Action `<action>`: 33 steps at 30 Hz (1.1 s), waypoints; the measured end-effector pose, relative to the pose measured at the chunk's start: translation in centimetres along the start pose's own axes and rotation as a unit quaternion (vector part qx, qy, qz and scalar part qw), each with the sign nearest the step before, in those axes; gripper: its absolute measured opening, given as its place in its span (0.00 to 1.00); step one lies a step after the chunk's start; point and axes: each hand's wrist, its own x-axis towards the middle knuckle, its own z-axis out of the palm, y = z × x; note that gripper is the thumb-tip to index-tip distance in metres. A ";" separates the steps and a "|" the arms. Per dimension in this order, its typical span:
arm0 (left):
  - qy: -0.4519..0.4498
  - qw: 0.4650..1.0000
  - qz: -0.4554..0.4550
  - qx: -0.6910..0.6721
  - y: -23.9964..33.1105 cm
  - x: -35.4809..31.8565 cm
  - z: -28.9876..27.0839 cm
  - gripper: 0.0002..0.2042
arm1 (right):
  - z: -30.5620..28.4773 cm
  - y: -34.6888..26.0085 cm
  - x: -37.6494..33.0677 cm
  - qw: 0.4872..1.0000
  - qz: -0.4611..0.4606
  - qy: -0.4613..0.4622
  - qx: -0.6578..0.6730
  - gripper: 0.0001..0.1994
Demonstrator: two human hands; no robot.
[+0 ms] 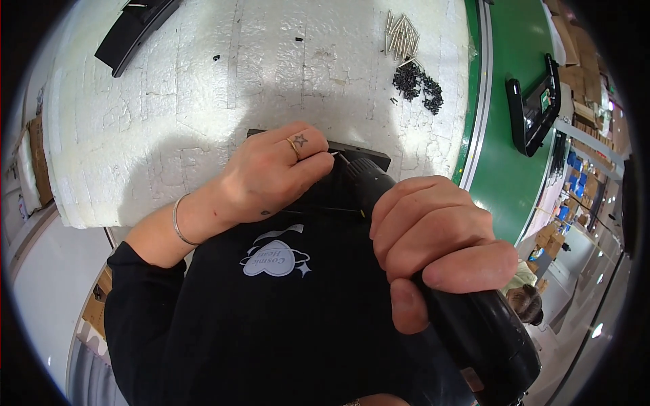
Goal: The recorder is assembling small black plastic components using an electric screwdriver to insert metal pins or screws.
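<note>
My right hand (pixel 440 233) is wrapped round a black electric screwdriver (pixel 484 331), whose nose points up and left. Its thin bit ends close to the fingertips of my left hand (pixel 271 172). Those fingers are closed in a pinch at the top edge of a long black plastic part (pixel 365 154), just in front of my body. A tiny silvery bit shows at the fingertips, too small to name. Much of the black part is hidden by my left hand and lost against my black top.
Silver pins (pixel 403 35) lie in a pile at the far right of the white foam-covered surface (pixel 183 101), beside small black screws (pixel 416 86). Another black part (pixel 139 37) lies far left. On the green surface (pixel 497 135) sits a black housing (pixel 521 118). A person (pixel 525 301) is at right.
</note>
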 end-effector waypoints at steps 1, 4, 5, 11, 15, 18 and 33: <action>-0.002 1.000 -0.001 -0.002 0.1 0.0 0.1 0.10 | 0.0 -0.1 0.1 1.000 0.005 0.000 -0.002 0.16; 0.001 1.000 -0.002 -0.004 0.2 0.1 0.1 0.10 | 0.0 -0.2 0.4 1.000 0.018 0.004 -0.003 0.17; 0.004 1.000 -0.001 -0.004 0.3 0.1 0.1 0.10 | 0.0 -0.2 0.5 1.000 0.025 0.010 -0.002 0.17; -0.001 1.000 -0.002 0.005 0.4 0.1 0.1 0.10 | -0.1 0.1 0.8 0.999 0.032 0.007 -0.005 0.17; 0.020 0.999 0.028 0.040 0.2 0.3 0.5 0.06 | 0.4 0.0 0.7 0.999 0.036 0.026 -0.017 0.17; 0.014 0.998 0.051 0.036 0.6 0.6 0.7 0.05 | -0.1 0.1 0.7 0.999 0.020 0.040 -0.009 0.17; -0.023 1.000 0.003 -0.005 1.0 0.8 -0.4 0.12 | -6.5 3.9 0.7 0.956 0.000 0.291 -0.027 0.12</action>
